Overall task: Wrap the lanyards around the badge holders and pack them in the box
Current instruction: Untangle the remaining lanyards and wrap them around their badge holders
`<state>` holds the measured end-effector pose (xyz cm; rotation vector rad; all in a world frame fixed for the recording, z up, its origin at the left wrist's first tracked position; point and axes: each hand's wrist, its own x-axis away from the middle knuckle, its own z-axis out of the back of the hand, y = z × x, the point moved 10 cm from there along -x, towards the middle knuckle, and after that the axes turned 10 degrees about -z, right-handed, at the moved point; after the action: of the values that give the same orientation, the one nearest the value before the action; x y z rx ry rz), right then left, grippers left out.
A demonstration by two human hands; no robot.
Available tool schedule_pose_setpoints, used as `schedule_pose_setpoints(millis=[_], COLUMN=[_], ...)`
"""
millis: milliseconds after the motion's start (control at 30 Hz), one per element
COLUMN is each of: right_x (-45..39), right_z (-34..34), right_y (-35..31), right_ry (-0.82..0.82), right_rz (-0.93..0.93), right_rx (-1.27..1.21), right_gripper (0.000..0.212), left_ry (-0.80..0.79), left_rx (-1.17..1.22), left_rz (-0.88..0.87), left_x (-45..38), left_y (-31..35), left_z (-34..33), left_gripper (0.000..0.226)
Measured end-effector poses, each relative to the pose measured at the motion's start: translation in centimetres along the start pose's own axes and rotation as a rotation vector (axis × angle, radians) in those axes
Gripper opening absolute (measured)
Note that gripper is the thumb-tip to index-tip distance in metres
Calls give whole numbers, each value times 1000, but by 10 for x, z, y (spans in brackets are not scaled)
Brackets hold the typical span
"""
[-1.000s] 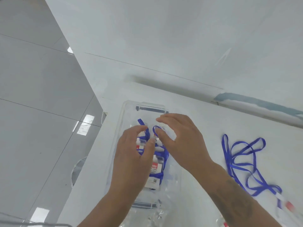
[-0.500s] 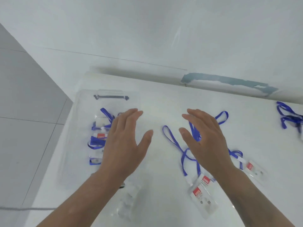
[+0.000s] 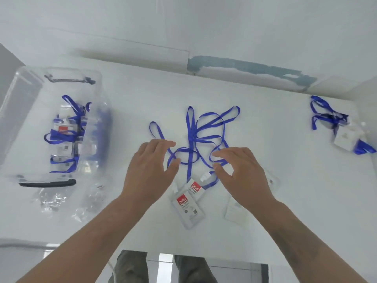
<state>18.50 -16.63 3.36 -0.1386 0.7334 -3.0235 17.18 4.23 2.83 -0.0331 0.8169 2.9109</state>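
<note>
Sprawling in blue loops mid-table, the lanyards [image 3: 204, 137] trail to 2 clear badge holders [image 3: 188, 203] nearer, both hands [image 3: 150, 172] [image 3: 242, 172] spread-fingered above, clear box [image 3: 51, 127] left on white table [image 3: 285, 180].

Bright, even light washes my white table [image 3: 265, 201]; shadows are faint. My view bends at the edges, and the far corners look soft.

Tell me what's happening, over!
Left hand and right hand open over tangled blue lanyards. Badge holders loose on table. Clear box already holds wrapped ones.
</note>
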Motion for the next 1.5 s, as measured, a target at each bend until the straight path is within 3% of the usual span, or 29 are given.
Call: schedule_pose_setpoints(millis=[133, 267, 400, 600, 1000, 1133, 1333, 1433, 1500], right_x=[15, 9, -5, -19, -43, -50, -51, -53, -55], right_z=[-46, -81, -110, -114, -38, -17, -4, 3, 7], right_y=[29, 41, 41, 41, 49, 59, 65, 64, 65], right_ry=[-254, -401, -466, -446, -418, -350, -252, -206, -177], right_rz=[-101, -100, -37, 52, -52, -204, -354, -360, -376], right_rx=[79, 143, 236, 342, 12, -260, -670, -748, -772], right_gripper=[27, 36, 44, 30, 16, 18, 20, 21, 20], left_ry=[-260, -469, -503, -509, -418, -374, -275, -176, -155], left_rx=[-43, -98, -151, -138, 466, 807, 1471, 1638, 1610], left_rz=[107, 195, 172, 197, 323, 475, 742, 803, 806], left_x=[16, 21, 14, 3, -25, -28, -23, -26, -29], left_y=[1, -8, -8, -14, -6, -5, 9, 13, 11], left_z=[-60, -114, -137, -142, -122, -110, -106, -100, -97], left_gripper=[41, 46, 36, 29, 22, 15, 30, 23, 22])
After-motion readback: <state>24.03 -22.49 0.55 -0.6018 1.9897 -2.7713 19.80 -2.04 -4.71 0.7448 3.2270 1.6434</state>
